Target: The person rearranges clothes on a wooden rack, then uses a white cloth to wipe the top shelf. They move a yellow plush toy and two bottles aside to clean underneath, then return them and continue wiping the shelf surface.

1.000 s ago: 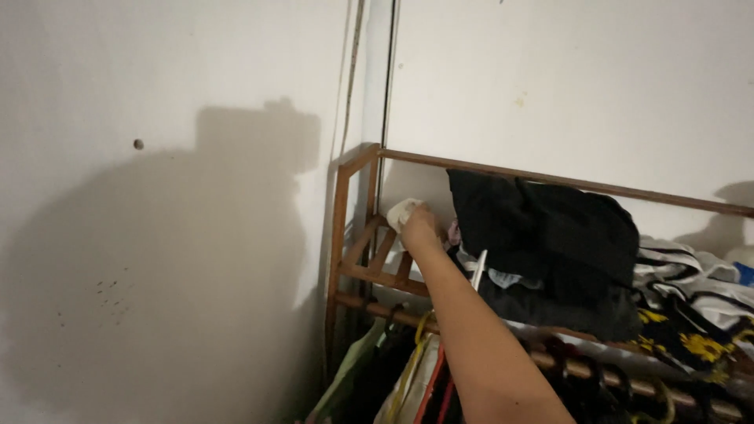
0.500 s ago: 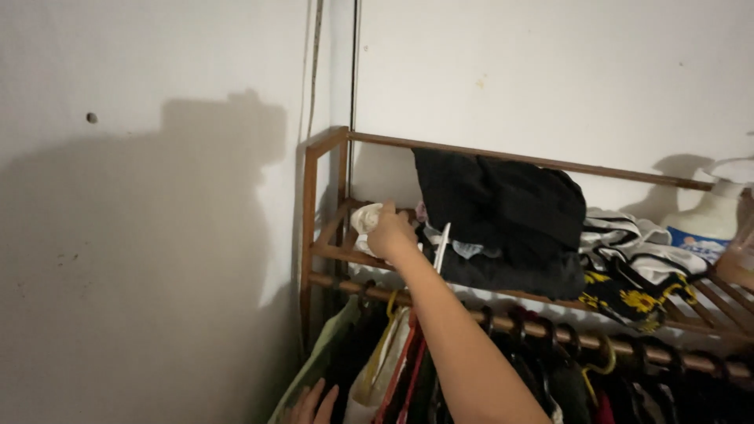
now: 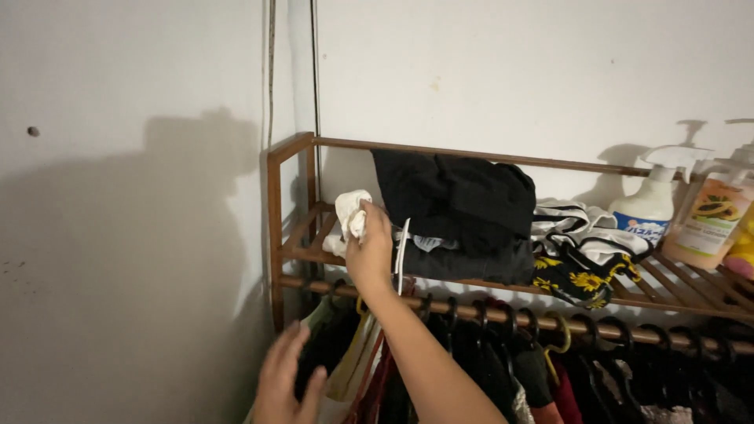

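Observation:
My right hand [image 3: 371, 250] is raised to the left end of a wooden slatted shelf [image 3: 292, 253] and grips a crumpled white cloth [image 3: 350, 213]. A white hanger [image 3: 401, 255] sticks up just beside that wrist. Right of the cloth, a pile of black garments [image 3: 455, 212] hangs over the shelf's back rail. My left hand [image 3: 284, 382] is low in view, fingers spread, next to the hanging clothes [image 3: 353, 369] under the shelf and holding nothing.
A wooden rod [image 3: 550, 320] with several dark hangers runs below the shelf. A black cloth with yellow flowers [image 3: 580, 279] and striped fabric [image 3: 581, 228] lie mid-shelf. A white pump bottle [image 3: 650, 206] and an orange bottle [image 3: 713, 220] stand at the right. White walls meet in a corner.
The view has swung right, revealing the bottles. My right hand has drawn the white cloth off the shelf toward me. My left hand has risen into view beside the hanging clothes.

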